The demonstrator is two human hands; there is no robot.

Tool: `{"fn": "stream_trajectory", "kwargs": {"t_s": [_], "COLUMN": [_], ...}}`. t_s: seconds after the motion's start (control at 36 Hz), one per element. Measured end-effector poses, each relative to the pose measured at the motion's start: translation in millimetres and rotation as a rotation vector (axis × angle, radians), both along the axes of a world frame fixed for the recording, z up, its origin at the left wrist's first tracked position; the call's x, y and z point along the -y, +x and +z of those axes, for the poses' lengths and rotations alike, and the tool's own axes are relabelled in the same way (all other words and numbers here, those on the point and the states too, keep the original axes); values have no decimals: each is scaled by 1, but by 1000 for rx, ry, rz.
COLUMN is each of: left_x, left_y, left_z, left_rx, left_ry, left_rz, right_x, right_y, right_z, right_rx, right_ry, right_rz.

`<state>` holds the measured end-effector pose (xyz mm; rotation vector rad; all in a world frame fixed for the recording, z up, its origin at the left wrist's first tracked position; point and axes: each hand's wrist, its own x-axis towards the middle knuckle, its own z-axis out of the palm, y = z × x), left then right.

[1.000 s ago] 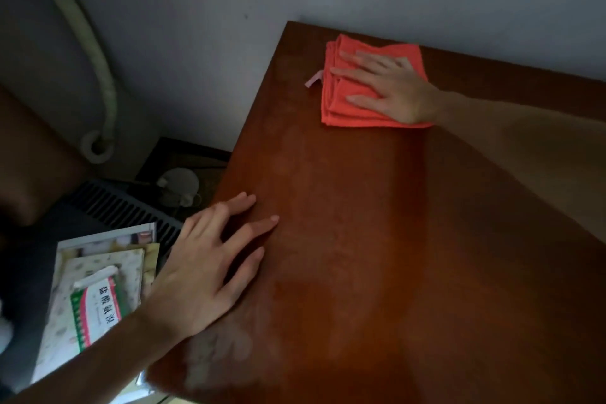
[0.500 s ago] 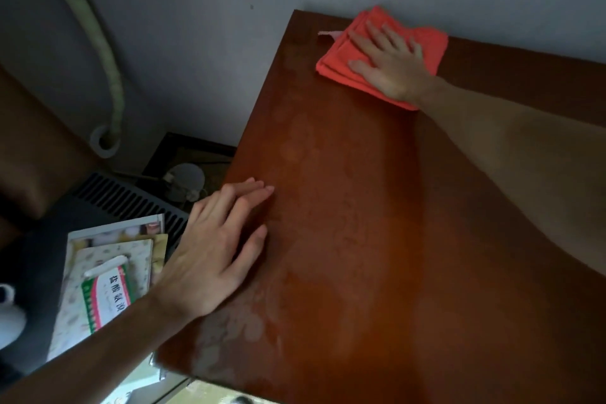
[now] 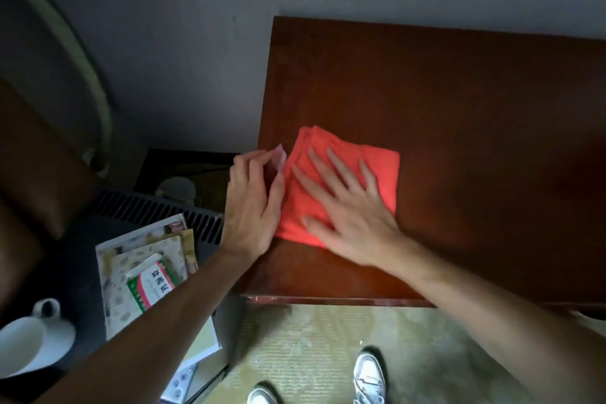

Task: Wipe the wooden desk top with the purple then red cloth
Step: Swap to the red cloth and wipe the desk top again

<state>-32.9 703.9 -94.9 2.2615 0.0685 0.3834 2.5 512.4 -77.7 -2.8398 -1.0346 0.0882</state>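
The red cloth (image 3: 380, 174) lies folded on the wooden desk top (image 3: 459, 92), close to the desk's left edge and front half. My right hand (image 3: 351, 216) presses flat on the cloth with fingers spread. My left hand (image 3: 252, 203) rests on the desk's left edge, touching the cloth's left side, fingers together beside a small pale tag (image 3: 280, 154). No purple cloth is in view.
Left of the desk, lower down, sit a dark grilled unit (image 3: 154, 210), a stack of printed booklets (image 3: 147, 272) and a white cup (image 3: 23, 344). A pale hose (image 3: 82, 52) runs down the wall. My shoes (image 3: 369, 374) stand on a greenish mat by the desk's front edge.
My right hand has slid the red cloth from the far left corner toward the front. My left hand has moved up to the cloth's left side. The view has tilted down.
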Motion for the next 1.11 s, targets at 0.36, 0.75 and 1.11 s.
{"fn": "stream_trajectory", "kwargs": {"t_s": [0.36, 0.75, 1.11], "left_x": [-36, -48, -29], "left_y": [2, 57, 61], "left_z": [11, 4, -2], "left_rx": [-69, -45, -108], "left_ry": [183, 113, 103], "left_rz": [-247, -169, -224], "right_x": [17, -31, -70], "right_y": [-27, 190, 341], "right_z": [4, 7, 11], "right_rx": [-5, 15, -26], "right_ry": [-82, -84, -11], "right_rz": [308, 426, 216]}}
